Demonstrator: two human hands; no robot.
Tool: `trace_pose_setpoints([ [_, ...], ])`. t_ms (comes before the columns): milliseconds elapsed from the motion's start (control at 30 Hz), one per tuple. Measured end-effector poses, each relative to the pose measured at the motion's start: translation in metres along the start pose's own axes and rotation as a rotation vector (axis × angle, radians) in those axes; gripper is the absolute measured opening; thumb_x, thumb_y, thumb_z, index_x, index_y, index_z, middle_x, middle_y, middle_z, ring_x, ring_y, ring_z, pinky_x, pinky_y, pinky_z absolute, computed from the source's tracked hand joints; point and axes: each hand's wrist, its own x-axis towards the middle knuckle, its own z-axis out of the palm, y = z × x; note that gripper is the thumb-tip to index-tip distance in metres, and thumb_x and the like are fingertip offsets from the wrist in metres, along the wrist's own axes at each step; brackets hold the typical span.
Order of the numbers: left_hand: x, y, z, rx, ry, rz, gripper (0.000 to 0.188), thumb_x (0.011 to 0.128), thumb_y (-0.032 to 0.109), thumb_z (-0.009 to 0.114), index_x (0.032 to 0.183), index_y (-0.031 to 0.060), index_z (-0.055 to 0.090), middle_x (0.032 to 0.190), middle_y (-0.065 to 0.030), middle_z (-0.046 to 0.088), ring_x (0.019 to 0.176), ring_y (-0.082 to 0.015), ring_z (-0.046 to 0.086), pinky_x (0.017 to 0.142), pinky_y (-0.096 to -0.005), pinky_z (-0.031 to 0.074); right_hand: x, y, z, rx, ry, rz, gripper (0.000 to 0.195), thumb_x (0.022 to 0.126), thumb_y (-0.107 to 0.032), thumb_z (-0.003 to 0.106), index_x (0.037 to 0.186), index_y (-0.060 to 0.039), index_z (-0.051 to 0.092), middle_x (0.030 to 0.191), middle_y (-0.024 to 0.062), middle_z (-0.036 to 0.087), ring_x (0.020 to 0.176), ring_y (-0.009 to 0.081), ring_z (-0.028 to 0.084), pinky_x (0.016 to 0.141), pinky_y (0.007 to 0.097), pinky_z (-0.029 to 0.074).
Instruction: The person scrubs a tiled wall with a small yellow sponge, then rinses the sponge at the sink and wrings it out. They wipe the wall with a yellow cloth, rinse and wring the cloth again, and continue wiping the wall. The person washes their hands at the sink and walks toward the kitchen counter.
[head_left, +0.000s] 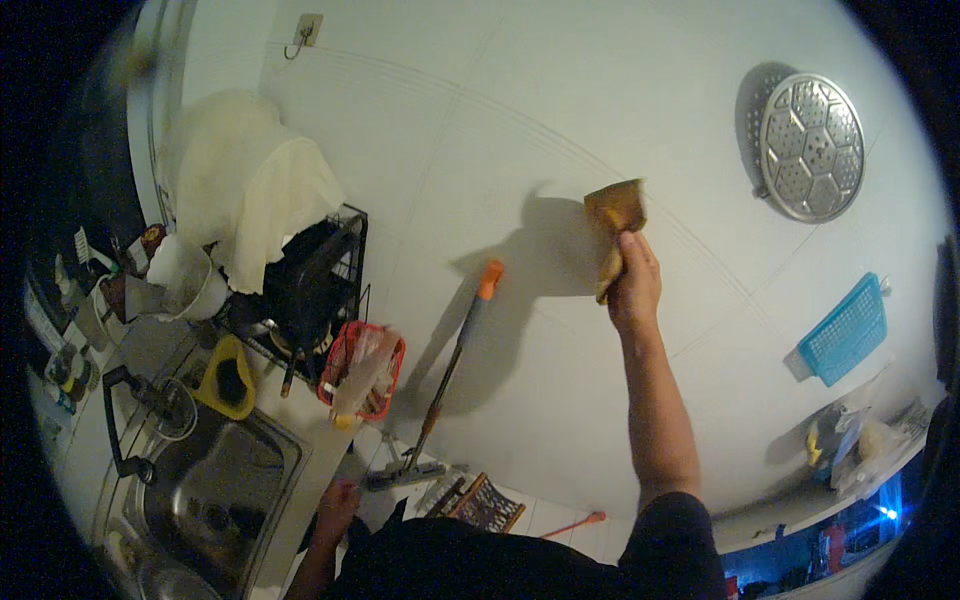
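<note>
My right hand is raised in front of the white tiled wall, its fingers closed on a folded brown cloth. The upper part of the cloth sticks out above my thumb and a paler end hangs beside my palm. Whether it touches the wall is hard to tell. Low on the left, my left hand hangs near the edge of the counter, between the stainless steel sink and a floor mop leaning on the wall. That hand is small and dim, so its fingers are unclear.
A round perforated metal steamer plate and a blue plastic basket hang on the right wall. On the left counter stand a red basket, a yellow container and a black dish rack under a pale cloth.
</note>
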Motion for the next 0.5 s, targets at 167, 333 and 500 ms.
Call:
trace_pose_setpoints([
  [167,0.002,0.053,0.009,0.119,-0.07,0.061,0.029,0.099,0.02,0.064,0.119,0.0004,0.058,0.095,-0.0083,0.066,0.085,-0.0171,0.063,0.078,-0.0335,0.053,-0.071,0.027,0.026,0.884,0.141,0.42,0.042,0.104,-0.033,0.051,0.132,-0.0026,0.059,0.129,0.0128,0.066,0.119,0.0302,0.061,0.105,0.0469,0.05],
  [333,0.001,0.101,0.029,-0.105,-0.193,0.074,0.032,0.098,0.014,0.065,0.127,0.0039,0.056,0.112,-0.0096,0.065,0.096,-0.0182,0.064,0.082,-0.0318,0.053,-0.141,0.056,0.051,1.077,0.029,0.63,0.042,0.103,-0.034,0.051,0.132,-0.0046,0.06,0.13,0.0135,0.066,0.121,0.0315,0.061,0.107,0.0487,0.048],
  [500,-0.02,0.162,0.037,-0.314,-0.317,0.097,0.048,0.101,0.022,0.065,0.142,0.0063,0.047,0.138,-0.0147,0.059,0.116,-0.0226,0.062,0.094,-0.0365,0.052,-0.175,0.053,0.075,1.231,-0.027,0.802,0.045,0.104,-0.036,0.046,0.133,-0.0047,0.06,0.131,0.0156,0.066,0.12,0.0342,0.064,0.105,0.0527,0.051],
])
